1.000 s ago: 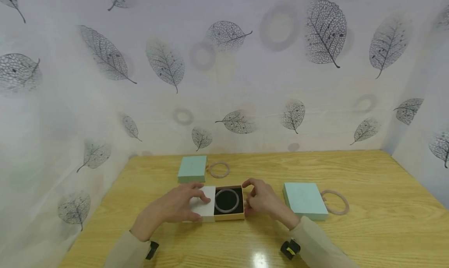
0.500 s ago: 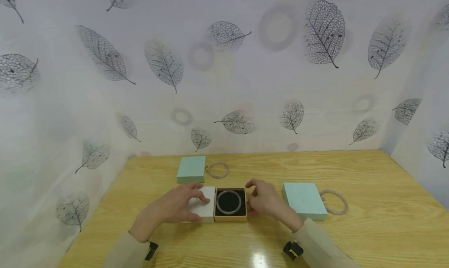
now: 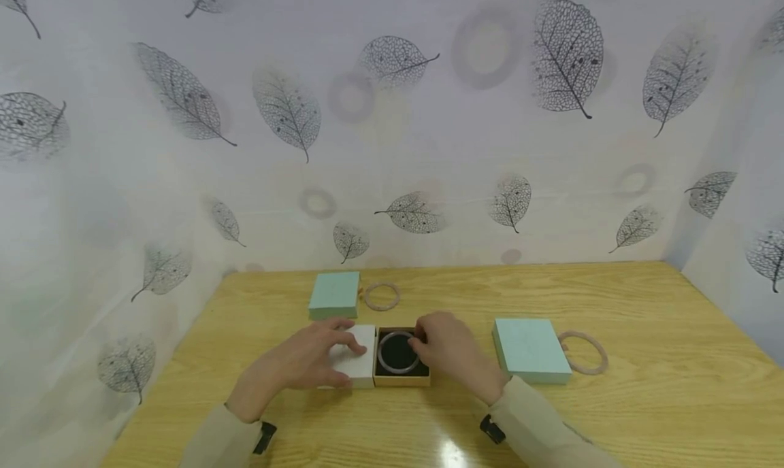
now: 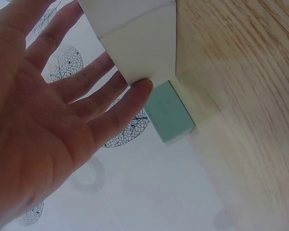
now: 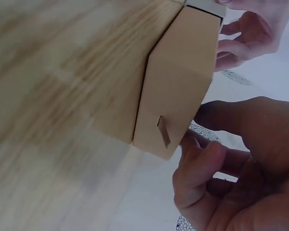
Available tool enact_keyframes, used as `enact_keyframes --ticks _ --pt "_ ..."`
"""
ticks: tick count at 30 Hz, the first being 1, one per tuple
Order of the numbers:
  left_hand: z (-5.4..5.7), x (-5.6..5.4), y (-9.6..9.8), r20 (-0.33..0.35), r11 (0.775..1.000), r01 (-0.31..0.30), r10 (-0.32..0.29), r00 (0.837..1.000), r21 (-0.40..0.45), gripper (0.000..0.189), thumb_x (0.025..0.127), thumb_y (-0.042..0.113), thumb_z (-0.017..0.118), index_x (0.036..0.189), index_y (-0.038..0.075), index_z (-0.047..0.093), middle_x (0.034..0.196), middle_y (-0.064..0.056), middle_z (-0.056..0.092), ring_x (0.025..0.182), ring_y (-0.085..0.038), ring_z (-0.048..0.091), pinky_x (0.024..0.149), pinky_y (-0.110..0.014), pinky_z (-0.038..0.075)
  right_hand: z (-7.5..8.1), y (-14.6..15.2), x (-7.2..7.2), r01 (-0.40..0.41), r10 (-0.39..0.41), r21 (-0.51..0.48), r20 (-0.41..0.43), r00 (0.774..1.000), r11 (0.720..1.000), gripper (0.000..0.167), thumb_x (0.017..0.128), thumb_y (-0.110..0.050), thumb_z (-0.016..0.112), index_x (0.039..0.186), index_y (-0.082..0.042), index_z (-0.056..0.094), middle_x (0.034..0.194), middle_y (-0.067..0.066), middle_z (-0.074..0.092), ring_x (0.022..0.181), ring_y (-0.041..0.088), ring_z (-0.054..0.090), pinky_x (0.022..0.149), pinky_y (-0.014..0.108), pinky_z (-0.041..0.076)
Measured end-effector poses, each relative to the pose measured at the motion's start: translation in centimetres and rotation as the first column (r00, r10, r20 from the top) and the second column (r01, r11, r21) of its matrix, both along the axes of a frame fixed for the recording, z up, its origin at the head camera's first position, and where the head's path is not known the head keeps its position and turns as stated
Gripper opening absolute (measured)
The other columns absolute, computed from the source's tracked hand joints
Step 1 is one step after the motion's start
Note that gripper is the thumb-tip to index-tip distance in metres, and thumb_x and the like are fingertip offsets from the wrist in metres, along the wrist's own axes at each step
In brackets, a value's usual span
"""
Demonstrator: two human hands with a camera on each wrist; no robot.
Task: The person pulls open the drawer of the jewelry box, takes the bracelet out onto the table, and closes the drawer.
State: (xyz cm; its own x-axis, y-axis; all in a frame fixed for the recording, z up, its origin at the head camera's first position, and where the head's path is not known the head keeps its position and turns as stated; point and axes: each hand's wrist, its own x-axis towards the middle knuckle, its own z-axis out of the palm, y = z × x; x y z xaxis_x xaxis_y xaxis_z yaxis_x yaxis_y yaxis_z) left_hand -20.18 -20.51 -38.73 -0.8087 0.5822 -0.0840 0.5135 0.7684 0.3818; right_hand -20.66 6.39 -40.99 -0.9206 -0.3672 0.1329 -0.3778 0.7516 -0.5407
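Observation:
In the head view, a slide-out box stands in the middle: a white sleeve with a tan drawer pulled out to the right. A pale bangle lies on the drawer's black lining. My left hand grips the sleeve, thumb at the near side and fingers across the top and far side. My right hand reaches over the drawer's right end, its thumb and index finger pinching the bangle's right edge. In the right wrist view, a small ribbon tab sticks out of the drawer's end.
A mint-green box stands at the back left with a bangle beside it. Another mint-green box stands to the right, with a further bangle next to it. Leaf-patterned cloth rises behind the wooden table.
The drawer slid slightly further right out of the sleeve. My right hand then moved left from the drawer's end to the bangle's right edge. My left hand stayed on the sleeve.

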Motion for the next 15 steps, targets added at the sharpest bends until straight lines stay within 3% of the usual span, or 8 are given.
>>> enact_keyframes --ticks 9,15 --pt "-0.2 0.0 0.0 0.000 1.000 -0.004 0.004 1.000 0.002 0.044 0.077 0.030 0.089 0.117 0.022 0.075 0.151 -0.022 0.051 0.136 -0.047 0.050 0.112 -0.063 0.042 -0.1 -0.7 -0.5 0.053 -0.052 0.109 -0.012 0.999 0.993 0.036 0.091 -0.014 0.075 0.062 -0.012 0.053 0.060 -0.004 0.049 0.052 0.008 0.043 0.043 0.021 0.033" --pt "0.0 0.0 0.1 0.008 1.000 -0.012 0.012 1.000 -0.003 0.043 0.077 0.029 0.089 0.118 0.021 0.075 0.151 -0.022 0.051 0.136 -0.047 0.050 0.112 -0.063 0.042 0.1 -0.9 -1.1 0.061 -0.067 0.088 0.067 0.995 0.994 0.042 0.089 -0.011 0.073 0.055 -0.014 0.047 0.052 -0.007 0.040 0.044 0.006 0.033 0.038 0.019 0.023"
